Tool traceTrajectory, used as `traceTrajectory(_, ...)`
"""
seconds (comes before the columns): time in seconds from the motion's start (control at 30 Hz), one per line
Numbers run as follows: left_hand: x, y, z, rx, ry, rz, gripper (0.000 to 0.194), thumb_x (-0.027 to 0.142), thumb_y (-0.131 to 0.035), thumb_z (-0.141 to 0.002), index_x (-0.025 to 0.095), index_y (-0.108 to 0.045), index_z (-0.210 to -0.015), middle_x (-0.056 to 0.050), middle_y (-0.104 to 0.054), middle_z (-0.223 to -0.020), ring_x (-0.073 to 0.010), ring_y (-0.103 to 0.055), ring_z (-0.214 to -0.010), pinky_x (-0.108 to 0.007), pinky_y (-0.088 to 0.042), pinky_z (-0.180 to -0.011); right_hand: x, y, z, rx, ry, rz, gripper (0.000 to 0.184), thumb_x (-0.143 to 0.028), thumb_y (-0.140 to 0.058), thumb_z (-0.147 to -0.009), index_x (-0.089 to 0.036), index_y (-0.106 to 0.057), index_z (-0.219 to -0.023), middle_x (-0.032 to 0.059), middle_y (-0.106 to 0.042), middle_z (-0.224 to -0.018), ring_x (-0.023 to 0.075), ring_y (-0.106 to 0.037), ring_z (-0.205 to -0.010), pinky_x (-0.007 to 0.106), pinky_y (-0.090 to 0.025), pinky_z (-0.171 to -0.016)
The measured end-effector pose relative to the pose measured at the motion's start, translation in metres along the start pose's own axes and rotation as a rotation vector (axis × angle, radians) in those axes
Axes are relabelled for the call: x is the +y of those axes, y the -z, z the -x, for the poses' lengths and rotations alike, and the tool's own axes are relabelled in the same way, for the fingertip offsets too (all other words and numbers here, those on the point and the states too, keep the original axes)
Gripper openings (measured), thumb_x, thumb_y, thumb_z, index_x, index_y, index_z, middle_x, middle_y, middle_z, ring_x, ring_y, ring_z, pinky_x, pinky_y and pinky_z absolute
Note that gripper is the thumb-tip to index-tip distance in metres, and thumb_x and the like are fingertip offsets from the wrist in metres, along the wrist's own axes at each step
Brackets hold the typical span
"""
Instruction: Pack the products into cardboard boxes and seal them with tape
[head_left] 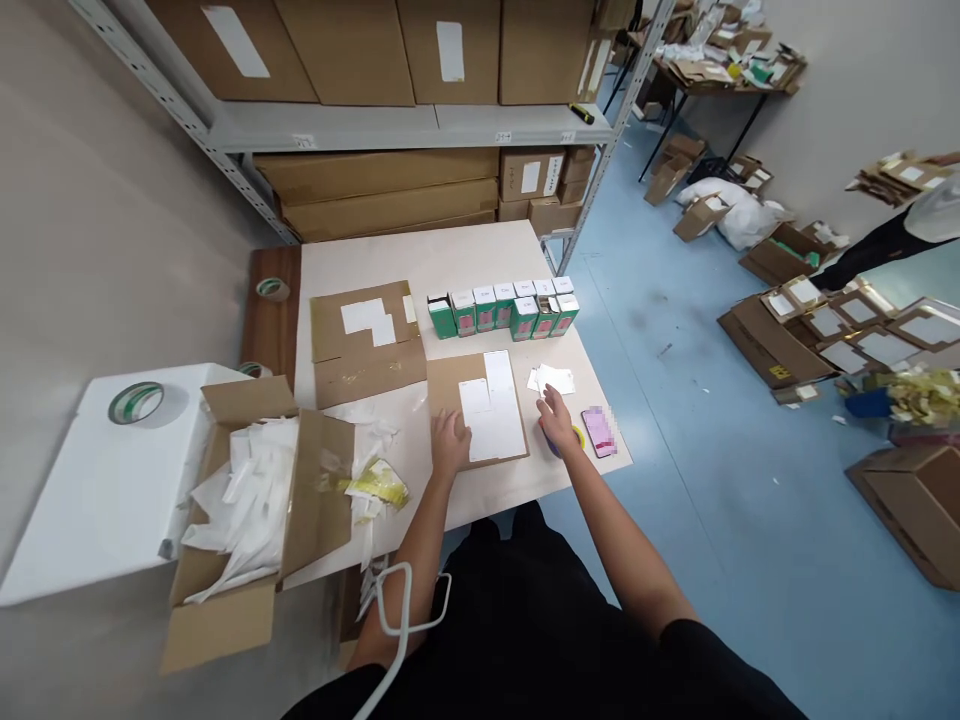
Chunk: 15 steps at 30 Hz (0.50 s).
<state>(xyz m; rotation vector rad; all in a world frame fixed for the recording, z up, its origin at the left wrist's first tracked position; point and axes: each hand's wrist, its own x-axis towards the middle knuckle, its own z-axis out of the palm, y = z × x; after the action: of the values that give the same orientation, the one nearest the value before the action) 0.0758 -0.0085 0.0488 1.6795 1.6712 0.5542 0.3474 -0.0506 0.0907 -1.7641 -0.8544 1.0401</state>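
My left hand [448,442] lies flat with fingers spread on the left edge of a brown cardboard piece [442,385] that carries white labels [495,410]. My right hand [556,418] hovers, fingers loosely stretched, just below a small pile of white slips [551,379] and above a blue and yellow object [562,442] that it partly hides. A phone with a pink face [599,431] lies right of that hand. A row of several green and white small boxes [502,307] stands further back on the table [465,255].
An open carton of white bags [240,510] sits at the left, with yellow scrap [379,485] beside it. More cardboard with labels [367,340] lies mid-table. Tape rolls [136,401] [272,289] rest at the left. Shelves of cartons [390,190] stand behind. Flattened boxes [825,330] litter the blue floor.
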Motion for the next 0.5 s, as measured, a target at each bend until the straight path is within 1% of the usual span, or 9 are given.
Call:
traceTrajectory(0.07, 0.019, -0.014, -0.011, -0.066, -0.058, -0.001, 0.054, 0.033, -0.061, -0.092, 0.022, -0.058, -0.145, -0.01, -0.049, -0.159, -0.0311, -0.031, -0.156, -0.05, -0.026, -0.13, -0.004, 0.017, -0.018, 0.011, 0.012, 0.025, 0.067, -0.049, -0.055, -0.094, -0.029, -0.043, -0.157, 0.0082, -0.048, -0.161, 0.0286, -0.048, -0.147, 0.046, -0.04, -0.12)
traceTrajectory(0.13, 0.037, -0.032, -0.018, -0.131, -0.1, -0.012, 0.055, 0.035, -0.059, -0.095, 0.024, -0.056, -0.148, -0.009, -0.05, -0.159, -0.0305, -0.03, -0.157, -0.049, -0.028, -0.129, -0.001, 0.033, -0.041, 0.021, 0.0, 0.062, 0.066, -0.047, -0.054, -0.095, -0.03, -0.044, -0.157, 0.007, -0.048, -0.162, 0.0287, -0.05, -0.144, 0.045, -0.043, -0.117)
traceTrajectory(0.17, 0.045, -0.041, -0.02, -0.161, -0.112, -0.029, 0.057, 0.037, -0.058, -0.095, 0.024, -0.054, -0.15, -0.008, -0.047, -0.162, -0.0313, -0.025, -0.159, -0.05, -0.027, -0.129, 0.002, 0.041, -0.053, 0.021, -0.018, 0.089, 0.065, -0.046, -0.054, -0.094, -0.03, -0.044, -0.157, 0.0071, -0.048, -0.161, 0.0289, -0.051, -0.143, 0.045, -0.044, -0.115)
traceTrajectory(0.23, 0.058, -0.061, -0.02, -0.198, -0.103, -0.09, 0.064, 0.045, -0.06, -0.095, 0.025, -0.05, -0.155, -0.008, -0.036, -0.169, -0.0353, -0.012, -0.162, -0.055, -0.021, -0.13, 0.014, 0.053, -0.08, 0.017, -0.08, 0.159, 0.066, -0.044, -0.055, -0.093, -0.028, -0.045, -0.156, 0.0089, -0.049, -0.16, 0.0295, -0.054, -0.14, 0.044, -0.047, -0.112)
traceTrajectory(0.3, 0.067, -0.08, -0.017, -0.193, -0.071, -0.177, 0.073, 0.053, -0.062, -0.093, 0.026, -0.046, -0.159, -0.009, -0.022, -0.174, -0.0391, 0.0, -0.162, -0.061, -0.012, -0.129, 0.031, 0.064, -0.108, 0.008, -0.156, 0.238, 0.067, -0.043, -0.058, -0.091, -0.024, -0.047, -0.154, 0.012, -0.05, -0.159, 0.0303, -0.055, -0.138, 0.043, -0.048, -0.11)
traceTrajectory(0.37, 0.072, -0.095, -0.012, -0.158, -0.042, -0.262, 0.078, 0.058, -0.061, -0.093, 0.026, -0.042, -0.162, -0.009, -0.013, -0.176, -0.0403, 0.007, -0.161, -0.065, -0.004, -0.128, 0.05, 0.073, -0.134, -0.01, -0.232, 0.316, 0.069, -0.043, -0.063, -0.089, -0.021, -0.048, -0.152, 0.0148, -0.052, -0.157, 0.0309, -0.056, -0.137, 0.041, -0.049, -0.107)
traceTrajectory(0.43, 0.075, -0.105, -0.007, -0.129, -0.023, -0.315, 0.078, 0.059, -0.058, -0.095, 0.027, -0.038, -0.163, -0.009, -0.01, -0.177, -0.0392, 0.01, -0.161, -0.065, 0.0, -0.127, 0.069, 0.081, -0.156, -0.035, -0.31, 0.395, 0.072, -0.043, -0.067, -0.086, -0.018, -0.048, -0.151, 0.0177, -0.054, -0.154, 0.0318, -0.057, -0.135, 0.04, -0.049, -0.105)
traceTrajectory(0.5, 0.077, -0.11, -0.003, -0.113, 0.011, -0.339, 0.077, 0.059, -0.056, -0.096, 0.028, -0.036, -0.164, -0.008, -0.01, -0.177, -0.0383, 0.009, -0.162, -0.065, -0.001, -0.127, 0.086, 0.085, -0.173, -0.056, -0.386, 0.464, 0.075, -0.044, -0.07, -0.085, -0.015, -0.048, -0.15, 0.0211, -0.056, -0.149, 0.0332, -0.059, -0.131, 0.041, -0.05, -0.101)
